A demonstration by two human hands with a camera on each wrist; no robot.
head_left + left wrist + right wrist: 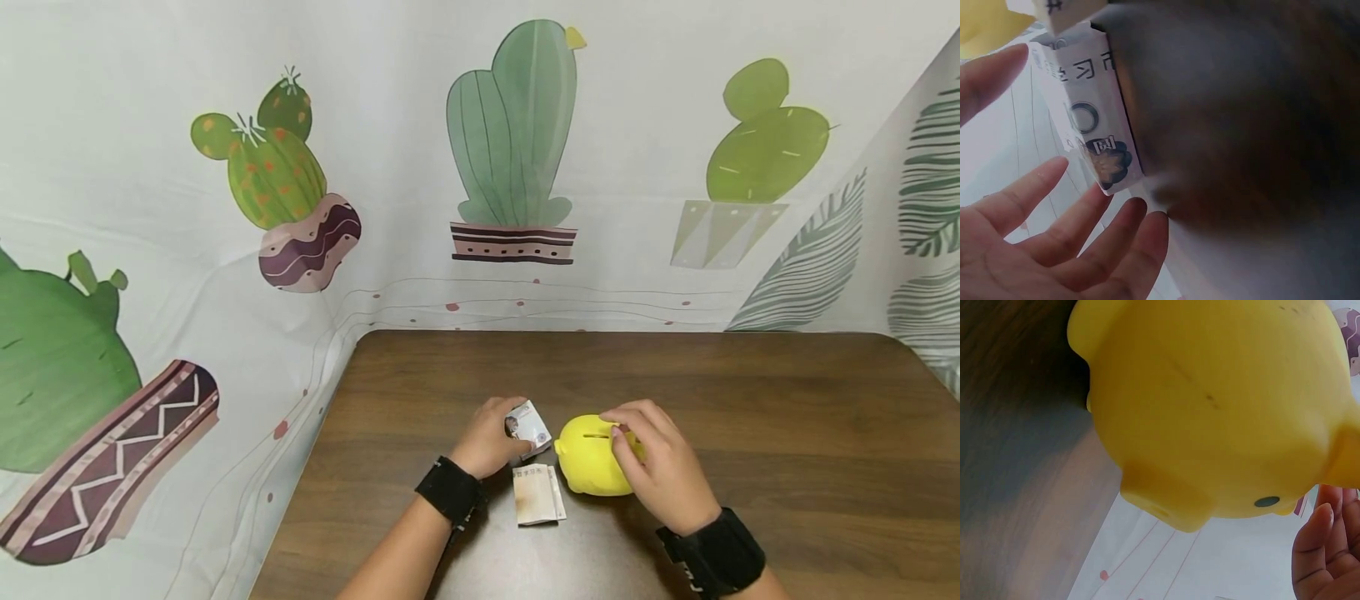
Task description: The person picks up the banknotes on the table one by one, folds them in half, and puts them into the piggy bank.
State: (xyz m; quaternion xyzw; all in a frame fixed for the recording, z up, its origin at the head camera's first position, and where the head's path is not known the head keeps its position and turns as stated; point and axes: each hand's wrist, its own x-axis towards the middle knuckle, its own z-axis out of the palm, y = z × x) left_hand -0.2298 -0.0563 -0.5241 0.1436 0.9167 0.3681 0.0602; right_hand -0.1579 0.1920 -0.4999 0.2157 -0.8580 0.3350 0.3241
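A yellow piggy bank [592, 458] stands on the table, a dark slot on its top. My right hand [663, 467] reaches over it from the right, fingertips near the slot and the ear; whether they touch is unclear. In the right wrist view the piggy bank's [1210, 412] snout and one eye show, and the right fingers [1310, 550] are beside the ear. To the left, my left hand [491, 437] is around a folded banknote [529, 427]. In the left wrist view the fingers lie spread beside the folded banknote [1085, 112], the thumb apart from them.
More folded paper money [534, 496] lies on the wooden table [825, 467], just in front of the left hand's banknote and left of the piggy bank. A white cloth [645, 167] printed with cacti hangs behind the table's far edge and along its left side.
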